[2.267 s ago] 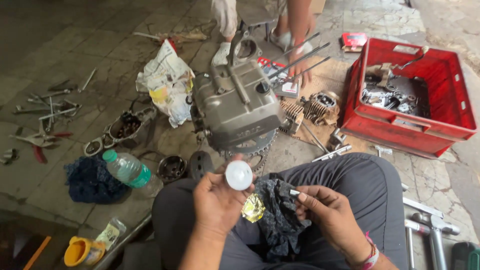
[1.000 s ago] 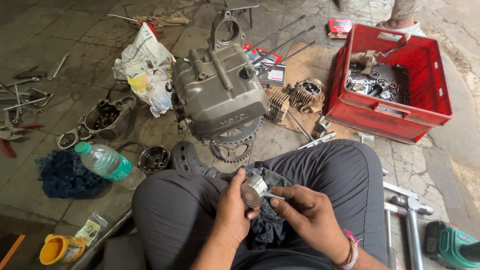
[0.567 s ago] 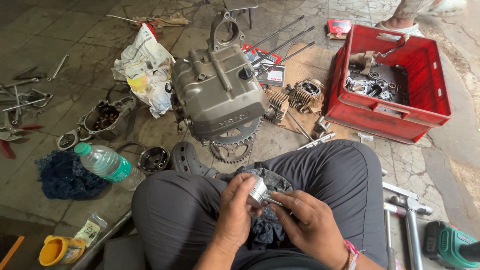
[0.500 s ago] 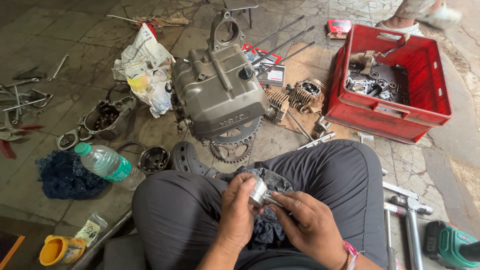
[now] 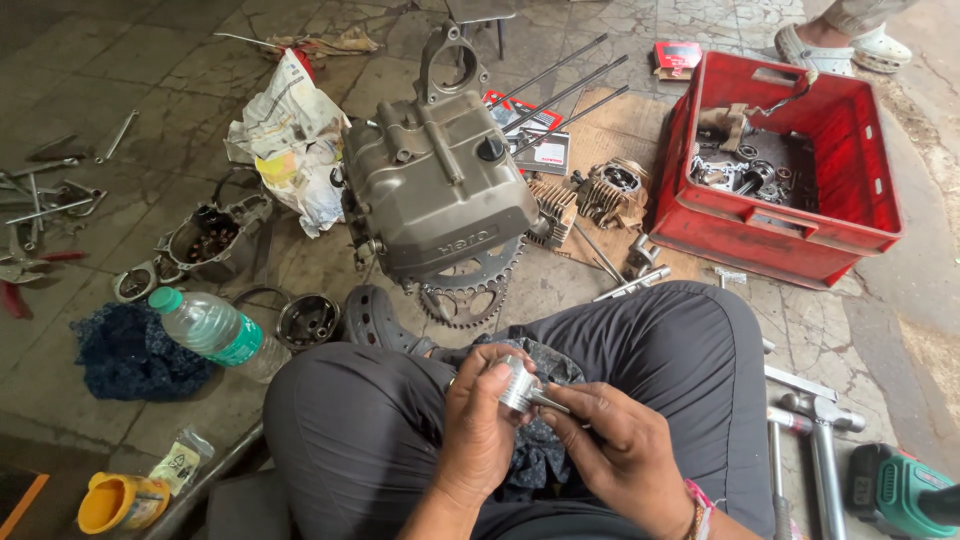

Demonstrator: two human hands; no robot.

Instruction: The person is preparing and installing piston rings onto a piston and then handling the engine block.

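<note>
Left hand (image 5: 482,415): closed around a small silver metal cylinder (image 5: 517,382), held over the lap.
Right hand (image 5: 617,445): fingers pinched on a thin metal pin (image 5: 552,403), its tip against the cylinder.
Dark rag (image 5: 535,440): bunched on the lap, under both hands.
Engine block (image 5: 440,195): grey, on the floor just ahead of the knees, toothed sprocket (image 5: 470,290) beneath it.
Red crate (image 5: 785,170): rectangular plastic, far right, metal parts inside.
Small red box (image 5: 677,55): flat, behind the crate's left corner.
Red-and-white carton (image 5: 530,135): flat, behind the engine block, under long rods.
Newspaper bundle (image 5: 285,135): crumpled, left of the engine block, yellow bag inside.
Water bottle (image 5: 215,328): clear plastic, green cap, green label band, lying beside the left knee.
Blue cloth (image 5: 125,350): heaped left of the bottle.
Yellow tub (image 5: 120,502): bottom left, small printed sachet (image 5: 180,462) beside it.
Green power tool (image 5: 900,492): bottom right corner.
</note>
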